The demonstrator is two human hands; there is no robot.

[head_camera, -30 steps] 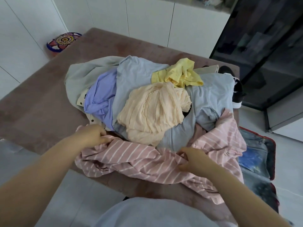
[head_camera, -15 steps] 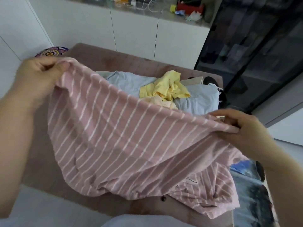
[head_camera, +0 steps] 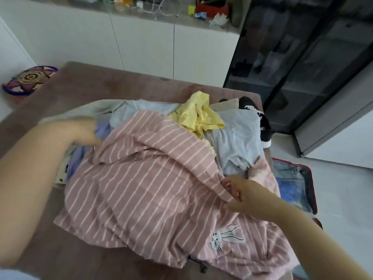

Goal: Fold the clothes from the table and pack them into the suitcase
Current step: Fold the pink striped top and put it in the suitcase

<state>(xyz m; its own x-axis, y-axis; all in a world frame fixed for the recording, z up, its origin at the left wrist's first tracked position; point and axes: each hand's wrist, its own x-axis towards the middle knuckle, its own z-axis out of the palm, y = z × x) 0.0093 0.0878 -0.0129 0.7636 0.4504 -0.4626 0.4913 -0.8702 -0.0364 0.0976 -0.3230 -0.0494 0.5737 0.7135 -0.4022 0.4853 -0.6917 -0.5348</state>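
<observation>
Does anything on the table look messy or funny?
Yes. The pink striped garment lies rumpled over the unfolded clothes heap, not folded yet. At the brown table's far right edge, a black-and-white thing that looks like a shoe sits among the clothes.

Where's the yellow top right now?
In the head view, the yellow top lies toward the table's far side, just beyond the pink striped garment and left of a pale blue garment.

A round patterned plate (head_camera: 28, 79) is seen at the left edge. White cabinet doors (head_camera: 141, 43) are set across the top, topped by a cluttered countertop (head_camera: 66, 5). A dark glass-fronted cabinet (head_camera: 302, 57) is placed upper right.
</observation>
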